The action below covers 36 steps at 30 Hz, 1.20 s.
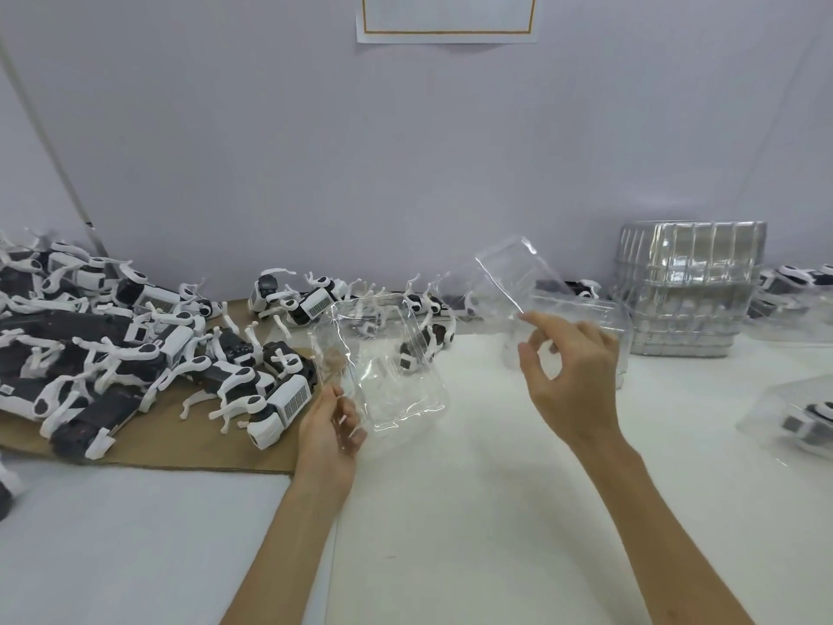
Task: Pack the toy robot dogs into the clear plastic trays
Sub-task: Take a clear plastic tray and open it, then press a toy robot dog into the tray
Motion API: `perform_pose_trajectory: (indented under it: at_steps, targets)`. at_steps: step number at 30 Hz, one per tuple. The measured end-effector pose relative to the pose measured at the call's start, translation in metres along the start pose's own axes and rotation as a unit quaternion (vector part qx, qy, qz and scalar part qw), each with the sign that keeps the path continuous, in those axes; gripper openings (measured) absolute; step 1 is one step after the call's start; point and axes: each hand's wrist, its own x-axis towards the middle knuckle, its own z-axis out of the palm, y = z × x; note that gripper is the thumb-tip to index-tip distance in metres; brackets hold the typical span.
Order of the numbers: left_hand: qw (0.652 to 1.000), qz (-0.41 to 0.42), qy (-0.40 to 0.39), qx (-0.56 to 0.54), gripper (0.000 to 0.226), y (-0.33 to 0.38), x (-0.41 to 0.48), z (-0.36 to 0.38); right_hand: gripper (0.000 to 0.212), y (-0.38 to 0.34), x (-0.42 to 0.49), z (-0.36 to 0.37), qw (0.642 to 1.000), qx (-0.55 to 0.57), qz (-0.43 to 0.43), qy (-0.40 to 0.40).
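A cardboard sheet [189,448] lies on the white table [450,512], just left of the grip. High above the grip a bordered paper [446,20] hangs on the grey wall [315,151]; a thin rod [49,144] leans far left of it.

Two bare arms of one person. The left forearm [288,534] shows at 7 o'clock, the right forearm [667,525] at 5 o'clock, both slender and uncovered down to the lower edge of view. The left hand [324,435] and right hand [572,376] are bare, with slim fingers.

left hand [327,439]: pinching tray [383,354] | right hand [572,376]: raised, fingers [547,321] pinching second tray [509,272]
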Motion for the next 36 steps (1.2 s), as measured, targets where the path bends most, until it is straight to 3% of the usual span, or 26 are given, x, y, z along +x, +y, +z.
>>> perform_pose_trajectory:
  at_steps: [5, 11, 16, 20, 21, 23, 24, 26, 28, 31, 33, 36]
  targets:
    - [1.000, -0.015, -0.008, -0.026, 0.023, 0.002, 0.000, 0.000, 0.035, 0.017, 0.046, -0.012, 0.988, -0.146, -0.047, -0.003]
    - [0.998, -0.041, -0.029, -0.048, 0.026, -0.003, -0.003, 0.007, 0.042, 0.076, 0.094, -0.019, 0.964, -0.228, 0.002, -0.135]
    - [0.996, -0.053, -0.053, -0.047, 0.024, -0.004, -0.003, 0.006, 0.046, 0.112, 0.089, -0.010, 0.897, -0.348, 0.063, -0.266]
    - [0.995, -0.058, -0.065, -0.048, 0.024, -0.005, -0.002, 0.006, 0.046, 0.108, 0.082, -0.005, 0.873, -0.392, 0.095, -0.273]
    - [0.995, -0.059, -0.066, -0.044, 0.023, -0.005, -0.002, 0.006, 0.047, 0.098, 0.078, -0.002, 0.899, -0.352, 0.101, -0.242]
    - [0.995, -0.059, -0.070, -0.034, 0.022, -0.006, -0.003, 0.008, 0.044, 0.066, 0.066, 0.001, 0.966, -0.128, 0.141, -0.176]
    - [0.995, -0.058, -0.071, -0.029, 0.021, -0.006, -0.004, 0.009, 0.039, 0.046, 0.056, 0.003, 0.973, 0.022, 0.161, -0.166]
    - [0.996, -0.054, -0.071, -0.026, 0.022, -0.006, -0.006, 0.011, 0.035, 0.007, 0.029, 0.007, 0.941, 0.216, 0.167, -0.200]
    - [0.994, -0.062, -0.078, -0.039, 0.030, -0.006, -0.010, 0.013, 0.041, -0.017, -0.005, 0.018, 0.933, 0.231, 0.147, -0.233]
    - [0.991, -0.079, -0.103, -0.043, 0.049, -0.005, -0.017, 0.016, 0.048, -0.033, -0.039, 0.040, 0.917, 0.226, 0.239, -0.225]
    - [0.989, -0.086, -0.119, -0.019, 0.053, -0.007, -0.019, 0.017, 0.040, -0.035, -0.047, 0.047, 0.904, 0.255, 0.275, -0.203]
    - [0.989, -0.078, -0.120, 0.025, 0.045, -0.007, -0.021, 0.019, 0.039, -0.029, -0.044, 0.040, 0.913, 0.275, 0.269, -0.134]
